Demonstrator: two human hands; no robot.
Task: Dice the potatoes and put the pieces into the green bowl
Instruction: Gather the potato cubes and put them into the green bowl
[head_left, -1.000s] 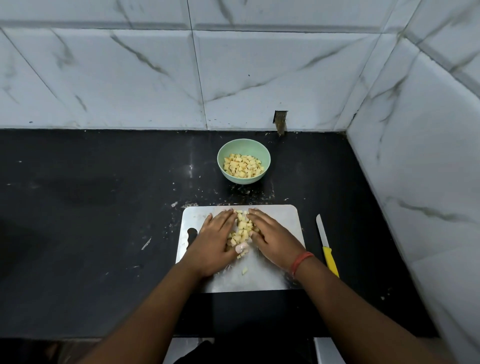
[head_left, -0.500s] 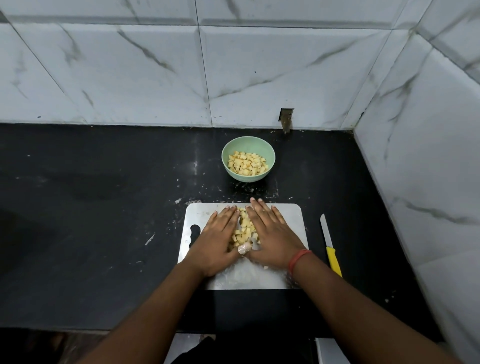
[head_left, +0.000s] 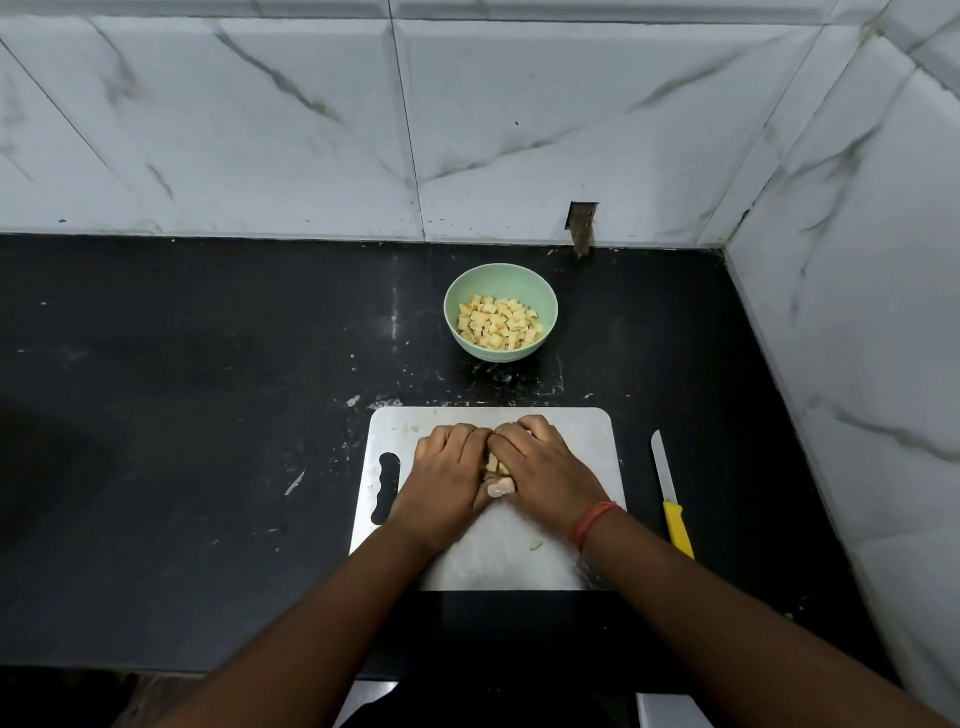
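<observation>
On the steel cutting board (head_left: 582, 431) my left hand (head_left: 447, 478) and my right hand (head_left: 545, 473) are cupped together, fingers curled, round a small heap of diced potato (head_left: 496, 466). Only a few yellow cubes show in the gap between the hands; the rest are hidden. One stray piece (head_left: 535, 545) lies on the board near my right wrist. The green bowl (head_left: 501, 283) stands behind the board on the black counter and holds several potato cubes (head_left: 498, 322).
A knife with a yellow handle (head_left: 672, 499) lies on the counter just right of the board, blade pointing away. White tiled walls close the back and right side. Scraps and smears dot the black counter (head_left: 182, 415) left of the board.
My fingers were spread flat on both sides of the pile; they have curled inward and closed over it, hiding most cubes. The view has shifted slightly.
</observation>
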